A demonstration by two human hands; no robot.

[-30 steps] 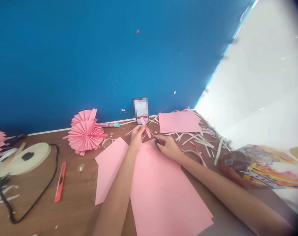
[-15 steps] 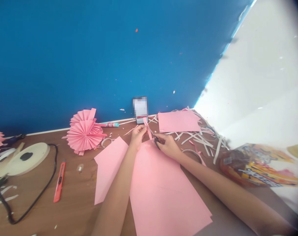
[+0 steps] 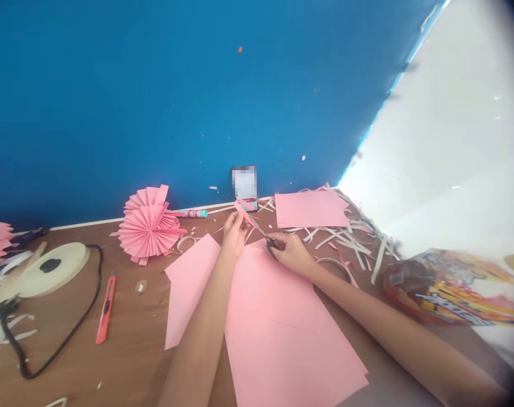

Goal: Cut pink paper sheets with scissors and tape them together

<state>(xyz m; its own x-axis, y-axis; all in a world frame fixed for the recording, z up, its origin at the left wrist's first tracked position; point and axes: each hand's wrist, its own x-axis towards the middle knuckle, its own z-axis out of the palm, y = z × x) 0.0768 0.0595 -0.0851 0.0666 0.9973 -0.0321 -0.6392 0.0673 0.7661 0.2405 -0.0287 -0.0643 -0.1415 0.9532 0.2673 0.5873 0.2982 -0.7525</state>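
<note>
The narrow pink strip [image 3: 245, 211] is up off the table [image 3: 133, 362], in front of the phone [image 3: 245, 183] that leans on the blue wall [image 3: 155, 102]. Your left hand [image 3: 234, 233] pinches it, fingers narrow around its edge, with most of the strip showing just above and to the right of the fingertips. Your right hand [image 3: 290, 251] holds the scissors [image 3: 272, 245], fingers curled about the black handles. The blades point up and left to the strip; you cannot tell whether they are closed on it.

Under your hands and forearms lie large pink sheets [image 3: 277, 316], at least two, edges slightly offset; a smaller pink sheet [image 3: 192, 288] lies to the left of them, partly behind your left forearm. Beyond your right hand, a pink rectangle [image 3: 311, 209] rests over a heap of pale strips [image 3: 345, 240]. Far right is the one container, a printed plastic packet [image 3: 460, 288]; its contents are too blurred to tell. On the left you have a pleated pink paper fan [image 3: 150, 234] with a blue-ended tube [image 3: 196, 213] beside it, a red cutter [image 3: 106, 310] and a black cord [image 3: 81, 322].
</note>
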